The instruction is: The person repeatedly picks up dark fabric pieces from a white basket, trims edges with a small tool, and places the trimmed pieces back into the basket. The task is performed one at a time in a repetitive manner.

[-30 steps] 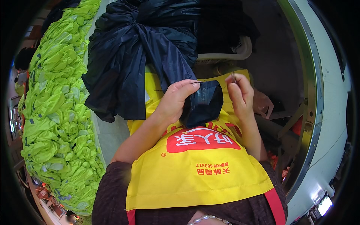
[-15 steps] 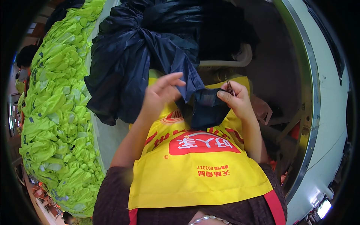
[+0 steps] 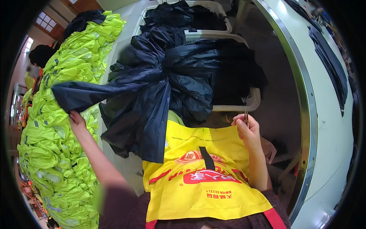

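A dark navy garment of thin, shiny cloth (image 3: 145,95) lies bunched in front of me. One long part of it, like a sleeve, stretches out to the left. My left hand (image 3: 77,120) pinches the lower edge of that stretched end, over the lime-green pile. On the right, my right hand (image 3: 249,131) is closed around small metal thread snips (image 3: 246,117), with the tips pointing up, apart from the garment. A short black strip (image 3: 207,157) rests on the yellow apron (image 3: 213,198) over my lap.
A long heap of lime-green garments (image 3: 57,152) runs down the left side. White plastic baskets (image 3: 253,101) with dark cloth stand beyond the navy garment. On the right is a pale table (image 3: 328,152) with a metal edge (image 3: 310,114); dark cloth (image 3: 329,66) lies on it.
My left hand has moved far left, drawing out an end of the navy garment. Dark cloth has left my right hand, which keeps the snips. A black strip now shows on the apron.
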`<state>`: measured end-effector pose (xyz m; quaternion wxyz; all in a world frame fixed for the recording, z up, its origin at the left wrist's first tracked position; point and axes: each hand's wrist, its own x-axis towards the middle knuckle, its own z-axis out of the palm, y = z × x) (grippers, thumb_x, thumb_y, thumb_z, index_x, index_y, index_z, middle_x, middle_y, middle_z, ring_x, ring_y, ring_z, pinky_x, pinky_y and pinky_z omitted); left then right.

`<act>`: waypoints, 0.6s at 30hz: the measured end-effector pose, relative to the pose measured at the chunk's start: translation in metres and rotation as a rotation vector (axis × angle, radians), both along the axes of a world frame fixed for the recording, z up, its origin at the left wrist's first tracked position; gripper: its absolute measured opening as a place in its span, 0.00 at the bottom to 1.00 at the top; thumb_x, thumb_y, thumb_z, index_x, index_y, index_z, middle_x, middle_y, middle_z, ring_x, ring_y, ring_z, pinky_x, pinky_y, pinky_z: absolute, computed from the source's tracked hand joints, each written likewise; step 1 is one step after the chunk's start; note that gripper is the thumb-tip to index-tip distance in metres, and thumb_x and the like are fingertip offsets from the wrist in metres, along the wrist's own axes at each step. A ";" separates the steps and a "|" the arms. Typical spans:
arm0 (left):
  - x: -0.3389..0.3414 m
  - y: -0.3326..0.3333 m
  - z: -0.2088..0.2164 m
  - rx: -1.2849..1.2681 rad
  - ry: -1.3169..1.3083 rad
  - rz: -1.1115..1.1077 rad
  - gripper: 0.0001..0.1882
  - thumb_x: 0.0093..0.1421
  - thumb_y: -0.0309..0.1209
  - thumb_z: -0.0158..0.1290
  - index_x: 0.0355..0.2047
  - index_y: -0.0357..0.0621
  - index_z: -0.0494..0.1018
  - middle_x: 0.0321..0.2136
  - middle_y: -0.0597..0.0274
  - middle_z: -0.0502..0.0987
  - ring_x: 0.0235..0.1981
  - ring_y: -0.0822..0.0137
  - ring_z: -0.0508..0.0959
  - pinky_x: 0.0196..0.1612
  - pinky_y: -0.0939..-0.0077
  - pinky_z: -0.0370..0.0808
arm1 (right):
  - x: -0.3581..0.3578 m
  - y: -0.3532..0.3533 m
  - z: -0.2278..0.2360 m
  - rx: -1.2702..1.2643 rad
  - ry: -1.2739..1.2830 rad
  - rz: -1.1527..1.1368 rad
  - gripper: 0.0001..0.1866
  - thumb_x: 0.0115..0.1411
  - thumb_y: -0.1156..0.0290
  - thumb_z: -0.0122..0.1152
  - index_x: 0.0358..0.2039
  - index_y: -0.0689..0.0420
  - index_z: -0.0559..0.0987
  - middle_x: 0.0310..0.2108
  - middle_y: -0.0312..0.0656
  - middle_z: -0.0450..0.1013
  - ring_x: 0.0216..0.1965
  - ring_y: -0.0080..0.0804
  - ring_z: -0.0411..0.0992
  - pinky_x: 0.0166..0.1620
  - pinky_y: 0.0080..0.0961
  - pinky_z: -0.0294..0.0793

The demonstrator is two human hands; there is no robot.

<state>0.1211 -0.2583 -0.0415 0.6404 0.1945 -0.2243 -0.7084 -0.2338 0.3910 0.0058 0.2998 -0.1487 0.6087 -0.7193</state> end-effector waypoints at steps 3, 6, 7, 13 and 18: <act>-0.043 0.027 -0.025 0.193 -0.315 0.405 0.22 0.58 0.36 0.44 0.51 0.41 0.63 0.49 0.60 0.66 0.50 0.62 0.66 0.54 0.63 0.64 | -0.014 0.010 -0.034 0.124 -0.100 -0.103 0.07 0.59 0.67 0.53 0.34 0.57 0.73 0.25 0.32 0.72 0.13 0.07 0.54 0.15 0.07 0.50; -0.149 0.113 0.007 0.066 -0.515 0.442 0.23 0.54 0.36 0.47 0.50 0.43 0.63 0.44 0.60 0.67 0.46 0.64 0.65 0.51 0.62 0.63 | -0.022 0.016 -0.067 0.192 -0.172 -0.187 0.07 0.59 0.67 0.53 0.33 0.56 0.73 0.23 0.31 0.71 0.12 0.07 0.53 0.15 0.08 0.50; -0.196 0.136 0.020 -0.022 -0.543 0.377 0.23 0.53 0.36 0.49 0.50 0.43 0.64 0.42 0.60 0.67 0.45 0.64 0.65 0.50 0.61 0.63 | -0.025 0.018 -0.074 0.219 -0.184 -0.178 0.07 0.59 0.66 0.53 0.33 0.54 0.73 0.23 0.30 0.70 0.13 0.08 0.54 0.15 0.08 0.50; -0.457 0.257 0.033 -1.173 -1.087 -0.269 0.21 0.49 0.35 0.57 0.41 0.36 0.72 0.38 0.50 0.74 0.42 0.54 0.74 0.46 0.71 0.69 | -0.023 0.004 -0.076 0.345 -0.223 -0.054 0.10 0.61 0.63 0.49 0.35 0.54 0.75 0.20 0.28 0.67 0.15 0.10 0.57 0.18 0.08 0.54; -0.560 0.296 -0.025 -1.441 -1.825 -0.532 0.52 0.44 0.40 0.61 0.62 0.43 0.40 0.49 0.41 0.67 0.52 0.50 0.67 0.53 0.65 0.64 | -0.015 0.000 -0.092 0.322 -0.226 0.045 0.12 0.63 0.62 0.47 0.38 0.55 0.73 0.22 0.31 0.69 0.17 0.12 0.59 0.21 0.10 0.57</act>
